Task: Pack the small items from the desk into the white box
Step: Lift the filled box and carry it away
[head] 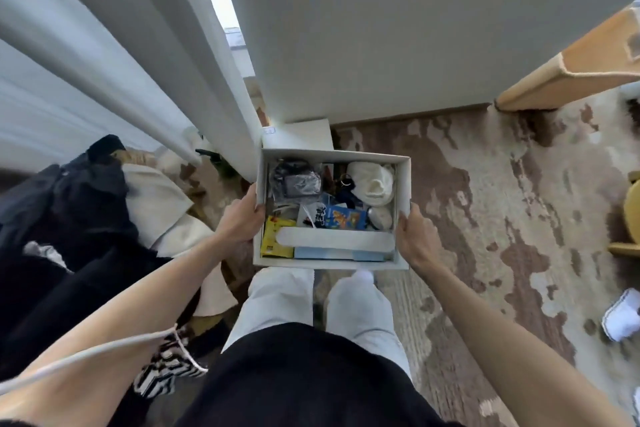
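I hold the white box [403,180] in front of me above the floor, its top open. My left hand [240,218] grips its left wall and my right hand [415,236] grips its right wall. Inside lie several small items: a dark bagged bundle [296,180], a white cloth lump [372,184], a blue printed card [346,217], a yellow packet [273,241] and a long pale flat piece [332,239] across the near side.
A white wall [415,28] rises just beyond the box, with white curtains [104,62] to the left. Dark and cream clothes [86,218] are piled at left. A patterned brown rug [502,218] covers the floor. A tan furniture edge [571,76] juts at upper right; a white slipper [621,319] lies at right.
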Demonstrator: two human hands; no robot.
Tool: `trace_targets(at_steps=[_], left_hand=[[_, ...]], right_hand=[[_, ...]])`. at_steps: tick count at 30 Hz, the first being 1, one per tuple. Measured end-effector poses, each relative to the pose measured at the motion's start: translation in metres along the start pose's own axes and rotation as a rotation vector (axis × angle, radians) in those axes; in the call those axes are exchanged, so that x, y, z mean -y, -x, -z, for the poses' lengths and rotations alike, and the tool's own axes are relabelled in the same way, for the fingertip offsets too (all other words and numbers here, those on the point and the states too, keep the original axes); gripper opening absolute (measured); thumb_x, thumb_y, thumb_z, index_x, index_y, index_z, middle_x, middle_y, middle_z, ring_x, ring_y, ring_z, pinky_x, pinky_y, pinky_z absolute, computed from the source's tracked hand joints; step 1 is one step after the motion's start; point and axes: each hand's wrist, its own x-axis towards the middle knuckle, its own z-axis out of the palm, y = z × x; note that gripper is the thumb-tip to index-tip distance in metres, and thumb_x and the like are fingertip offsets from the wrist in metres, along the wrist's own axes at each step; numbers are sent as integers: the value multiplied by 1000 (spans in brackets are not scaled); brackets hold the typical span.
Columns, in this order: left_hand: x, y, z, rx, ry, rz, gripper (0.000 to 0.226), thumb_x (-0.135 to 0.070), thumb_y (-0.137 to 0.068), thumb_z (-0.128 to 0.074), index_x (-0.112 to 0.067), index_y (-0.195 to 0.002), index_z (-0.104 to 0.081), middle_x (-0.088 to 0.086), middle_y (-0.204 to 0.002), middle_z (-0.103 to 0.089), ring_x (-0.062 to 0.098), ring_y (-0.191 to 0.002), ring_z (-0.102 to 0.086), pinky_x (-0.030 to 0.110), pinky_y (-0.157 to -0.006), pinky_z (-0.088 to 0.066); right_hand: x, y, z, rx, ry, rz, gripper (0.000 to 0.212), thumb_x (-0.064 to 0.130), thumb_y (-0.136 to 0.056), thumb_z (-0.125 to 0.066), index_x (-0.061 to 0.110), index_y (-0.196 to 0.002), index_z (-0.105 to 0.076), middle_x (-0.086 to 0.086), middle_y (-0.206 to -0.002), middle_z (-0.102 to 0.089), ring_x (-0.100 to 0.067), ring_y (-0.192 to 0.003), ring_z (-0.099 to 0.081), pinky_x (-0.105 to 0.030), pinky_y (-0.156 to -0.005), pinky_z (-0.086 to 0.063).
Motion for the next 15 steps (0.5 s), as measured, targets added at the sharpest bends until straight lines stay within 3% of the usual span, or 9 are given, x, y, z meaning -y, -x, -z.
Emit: trace_targets(at_steps=[4, 8, 12, 15], left_hand=[[-1, -81, -5, -17, 6, 147, 40, -17, -91, -39, -18, -131, -37, 16, -108, -65, 38, -92, -60, 39, -77, -44], [12, -156, -20, -86, -2, 229, 32, -13, -92, -41, -10, -124, -44, 17, -102, -66, 34, -83, -59, 41, -76, -45], [35, -215, -45, -95, -3, 292, 32, -15, -94, -40, -7, -125, -42, 11, -92, -62, 25, -73, -54, 36, -69, -42], [55, -252, -66, -91, -27, 332, 34, -16, -95, -39, -7, -128, -38, 7, -83, -57, 18, -62, -49, 35, -64, -39]], right_hand=[[21, -98, -26, 81, 23, 7, 32, 25, -102, -35, 1, -120, -46, -27, -101, -62, -47, -96, -57, -44, -72, -40], [37, -190, -64, 122, 52, 76, 19, 17, -100, -37, 1, -100, -47, -22, -85, -59, -44, -88, -57, -39, -67, -31], [44, -256, -102, 113, 89, 134, 25, 16, -101, -39, -2, -114, -50, -22, -86, -63, -43, -84, -60, -37, -64, -31], [46, -292, -133, 138, 90, 112, 18, 17, -101, -40, 3, -105, -50, -13, -79, -57, -42, -84, -60, -36, -62, -30]])
